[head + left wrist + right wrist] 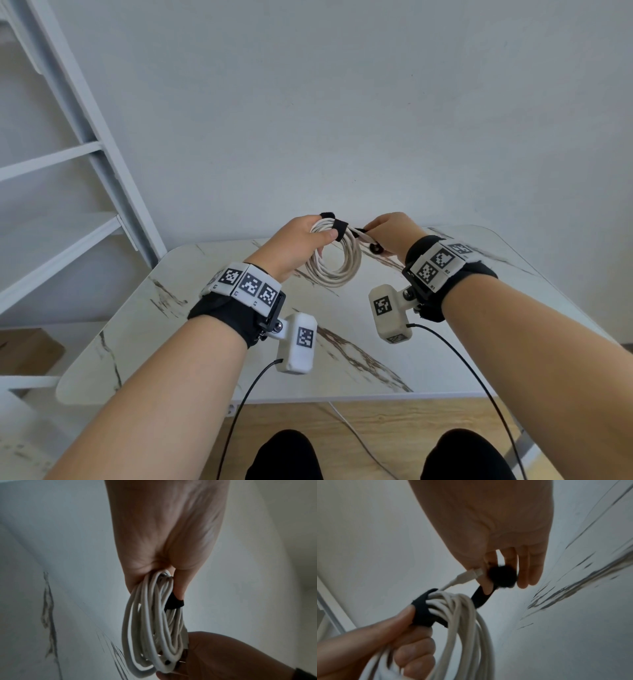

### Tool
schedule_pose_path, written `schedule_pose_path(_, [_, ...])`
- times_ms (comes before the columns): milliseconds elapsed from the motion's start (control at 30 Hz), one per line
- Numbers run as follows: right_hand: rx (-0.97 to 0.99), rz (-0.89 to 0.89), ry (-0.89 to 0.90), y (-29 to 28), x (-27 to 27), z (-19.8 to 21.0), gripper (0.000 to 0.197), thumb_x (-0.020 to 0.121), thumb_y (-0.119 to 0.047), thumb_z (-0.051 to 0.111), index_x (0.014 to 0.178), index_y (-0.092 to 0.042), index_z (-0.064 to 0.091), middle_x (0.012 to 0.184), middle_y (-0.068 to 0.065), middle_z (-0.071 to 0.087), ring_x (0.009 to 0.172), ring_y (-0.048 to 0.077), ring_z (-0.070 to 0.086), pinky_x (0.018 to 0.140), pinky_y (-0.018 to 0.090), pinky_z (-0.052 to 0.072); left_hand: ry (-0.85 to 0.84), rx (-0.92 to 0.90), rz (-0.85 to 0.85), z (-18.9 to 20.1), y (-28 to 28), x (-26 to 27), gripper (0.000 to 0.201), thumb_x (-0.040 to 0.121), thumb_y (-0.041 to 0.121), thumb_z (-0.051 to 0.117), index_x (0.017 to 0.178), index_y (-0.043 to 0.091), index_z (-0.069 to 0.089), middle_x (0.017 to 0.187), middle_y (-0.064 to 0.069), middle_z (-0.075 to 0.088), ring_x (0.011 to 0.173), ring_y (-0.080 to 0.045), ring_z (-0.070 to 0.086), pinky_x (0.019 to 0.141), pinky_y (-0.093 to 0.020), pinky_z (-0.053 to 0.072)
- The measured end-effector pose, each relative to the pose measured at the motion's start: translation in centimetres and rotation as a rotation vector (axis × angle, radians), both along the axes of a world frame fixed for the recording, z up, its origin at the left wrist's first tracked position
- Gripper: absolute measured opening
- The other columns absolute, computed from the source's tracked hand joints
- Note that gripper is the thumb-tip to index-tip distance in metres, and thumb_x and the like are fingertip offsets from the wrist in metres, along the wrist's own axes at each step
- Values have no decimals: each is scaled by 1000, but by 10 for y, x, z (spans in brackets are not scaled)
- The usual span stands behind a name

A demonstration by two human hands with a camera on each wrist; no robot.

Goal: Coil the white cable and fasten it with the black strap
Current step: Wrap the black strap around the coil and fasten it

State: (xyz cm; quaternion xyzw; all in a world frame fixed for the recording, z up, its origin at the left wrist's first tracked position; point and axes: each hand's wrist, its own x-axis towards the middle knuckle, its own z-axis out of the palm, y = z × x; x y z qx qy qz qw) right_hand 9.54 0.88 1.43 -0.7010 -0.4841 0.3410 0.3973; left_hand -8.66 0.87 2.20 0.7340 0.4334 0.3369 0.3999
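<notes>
The white cable (337, 265) hangs as a round coil above the marble table (191, 308). My left hand (301, 243) grips the top of the coil (150, 622), thumb pressing the black strap (340, 226) where it wraps over the strands (453, 615). In the right wrist view the strap (421, 612) loops round the bundle under that thumb. My right hand (390, 231) pinches the strap's free end (482, 597), pulled away from the coil, with a round black tab (503, 577) at my fingers. The cable's white plug (467, 576) pokes out beside them.
A white ladder-like shelf frame (85, 164) stands at the left against the wall. Black camera leads (246, 404) hang from both wrists. A thin white cord (356, 435) runs across the wooden floor under the table's near edge, by my knees (284, 455).
</notes>
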Motion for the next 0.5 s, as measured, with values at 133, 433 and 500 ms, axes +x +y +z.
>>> schedule_pose_path(133, [96, 3, -13, -2, 3, -2, 16, 86, 1, 59, 87, -10, 70, 78, 5, 64, 76, 20, 58, 72, 29, 53, -35, -49, 23, 0, 2, -2, 18, 97, 19, 55, 109, 11, 66, 60, 3, 50, 56, -6, 49, 58, -21, 36])
schedule_pose_path(433, [77, 60, 151, -7, 0, -3, 32, 90, 11, 41, 98, 0, 71, 69, 4, 62, 58, 14, 49, 51, 16, 43, -135, -115, 15, 4, 4, -5, 14, 97, 18, 54, 86, 15, 63, 62, -3, 46, 58, -15, 43, 58, -26, 33])
schedule_pose_path(500, [112, 70, 249, -5, -3, 1, 36, 93, 10, 34, 108, 1, 66, 76, 4, 66, 66, 15, 58, 64, 20, 51, -142, -119, 33, 2, 5, -4, 14, 97, 20, 55, 88, 15, 64, 63, -2, 47, 60, -15, 42, 59, -28, 32])
